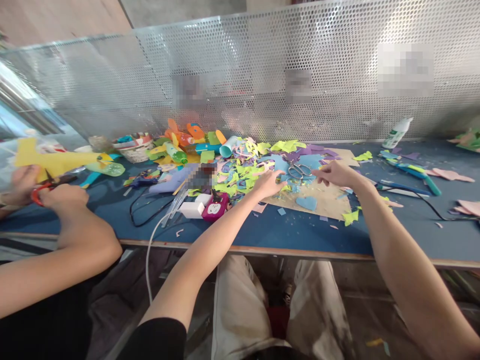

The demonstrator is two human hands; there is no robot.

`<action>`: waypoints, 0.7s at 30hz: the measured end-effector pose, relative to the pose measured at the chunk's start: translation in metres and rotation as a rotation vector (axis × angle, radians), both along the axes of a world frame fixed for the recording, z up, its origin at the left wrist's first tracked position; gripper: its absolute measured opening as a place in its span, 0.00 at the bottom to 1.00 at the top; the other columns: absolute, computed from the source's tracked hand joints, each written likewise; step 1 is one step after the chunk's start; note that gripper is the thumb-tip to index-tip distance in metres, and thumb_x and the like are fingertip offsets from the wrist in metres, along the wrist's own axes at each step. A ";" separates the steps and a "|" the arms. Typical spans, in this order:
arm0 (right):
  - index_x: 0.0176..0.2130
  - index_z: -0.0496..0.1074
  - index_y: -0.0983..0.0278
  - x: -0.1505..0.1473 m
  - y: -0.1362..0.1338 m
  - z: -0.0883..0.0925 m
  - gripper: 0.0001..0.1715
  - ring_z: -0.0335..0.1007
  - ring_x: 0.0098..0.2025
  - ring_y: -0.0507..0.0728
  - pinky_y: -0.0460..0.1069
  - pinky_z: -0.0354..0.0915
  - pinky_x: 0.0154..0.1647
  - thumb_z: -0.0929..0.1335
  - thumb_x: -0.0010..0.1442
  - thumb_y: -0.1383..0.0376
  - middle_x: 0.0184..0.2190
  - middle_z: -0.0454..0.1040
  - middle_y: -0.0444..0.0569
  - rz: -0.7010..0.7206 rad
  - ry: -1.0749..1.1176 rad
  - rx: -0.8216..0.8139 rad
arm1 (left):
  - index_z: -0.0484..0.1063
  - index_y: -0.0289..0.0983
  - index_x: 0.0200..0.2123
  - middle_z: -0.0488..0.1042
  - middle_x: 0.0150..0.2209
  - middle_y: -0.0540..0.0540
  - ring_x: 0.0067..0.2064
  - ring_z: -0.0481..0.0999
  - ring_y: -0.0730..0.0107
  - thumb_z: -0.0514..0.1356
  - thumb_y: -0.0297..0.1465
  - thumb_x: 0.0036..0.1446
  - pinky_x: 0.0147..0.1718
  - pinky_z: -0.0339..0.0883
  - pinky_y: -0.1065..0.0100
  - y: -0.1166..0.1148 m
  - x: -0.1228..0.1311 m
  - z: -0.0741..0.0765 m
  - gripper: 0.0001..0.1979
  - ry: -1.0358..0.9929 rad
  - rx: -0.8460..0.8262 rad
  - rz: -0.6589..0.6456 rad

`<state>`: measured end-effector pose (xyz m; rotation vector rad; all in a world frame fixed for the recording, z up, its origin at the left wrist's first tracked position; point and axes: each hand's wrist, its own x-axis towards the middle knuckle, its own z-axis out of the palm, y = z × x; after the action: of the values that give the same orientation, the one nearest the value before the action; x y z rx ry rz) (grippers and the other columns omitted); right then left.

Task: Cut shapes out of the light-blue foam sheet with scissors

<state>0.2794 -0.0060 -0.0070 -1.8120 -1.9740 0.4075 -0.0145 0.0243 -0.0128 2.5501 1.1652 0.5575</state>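
Observation:
My left hand [269, 183] reaches over the blue table [270, 230] into a heap of green, blue and purple paper scraps [247, 170], fingers spread on the scraps. My right hand [335, 173] stretches toward metal scissors [299, 171] lying on blue paper, its index finger pointing at them, just short of the handles. A blue paper heart [306, 202] lies on a brown cardboard sheet [330, 197] below both hands.
A co-worker's hands [48, 192] at the left cut yellow paper [52, 161] with red scissors. Glue gun [142, 180], cables, a white box [192, 209], a pink gadget [215, 206], a glue bottle [398, 132], a perforated metal screen [300, 60] behind.

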 end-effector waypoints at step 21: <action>0.61 0.63 0.67 -0.065 0.034 -0.032 0.33 0.73 0.52 0.69 0.55 0.62 0.50 0.71 0.58 0.69 0.51 0.77 0.64 -0.115 -0.169 0.219 | 0.70 0.40 0.58 0.74 0.53 0.40 0.52 0.74 0.54 0.65 0.36 0.54 0.51 0.66 0.57 0.009 0.008 -0.013 0.27 -0.193 -0.081 -0.194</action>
<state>0.2147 0.0282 -0.0387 -1.8578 -1.9244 0.0012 -0.0066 0.0328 -0.0254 2.4423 0.8463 0.6766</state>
